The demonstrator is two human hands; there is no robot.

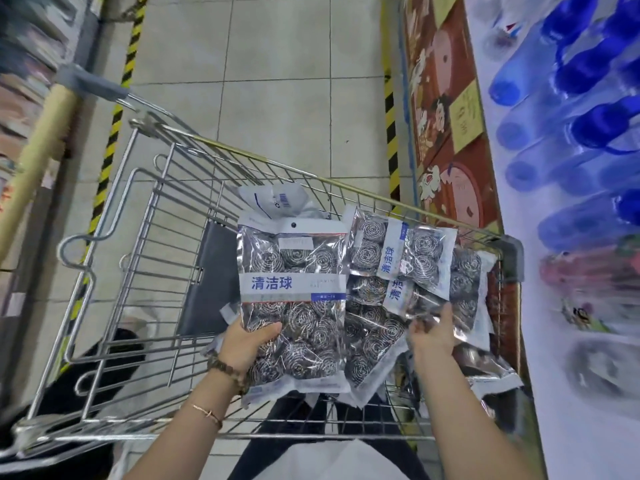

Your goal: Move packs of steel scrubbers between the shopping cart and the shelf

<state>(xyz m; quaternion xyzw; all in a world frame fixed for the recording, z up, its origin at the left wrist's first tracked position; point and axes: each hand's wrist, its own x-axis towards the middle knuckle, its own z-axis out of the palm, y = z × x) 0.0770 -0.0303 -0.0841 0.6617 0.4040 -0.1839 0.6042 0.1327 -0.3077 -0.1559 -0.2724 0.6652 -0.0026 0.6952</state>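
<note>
A wire shopping cart (114, 244) stands in front of me and holds several clear packs of steel scrubbers with white and blue labels. My left hand (247, 344) grips the lower left edge of a large pack (294, 271), thumb on its front, and holds it above the cart. My right hand (434, 336) pinches the lower edge of a smaller pack (398, 254), tilted sideways over the pile (370, 327) in the cart's right side. A white pack (273, 199) lies face down behind them. The shelf (571, 306) runs along the right.
Blue bottles (588, 64) lie in rows on the white shelf at the right. A red illustrated panel (446, 133) fronts the shelf base. Yellow-black floor tape (114, 116) marks both aisle sides. Another shelf (20, 81) sits blurred on the left. Tiled floor lies ahead.
</note>
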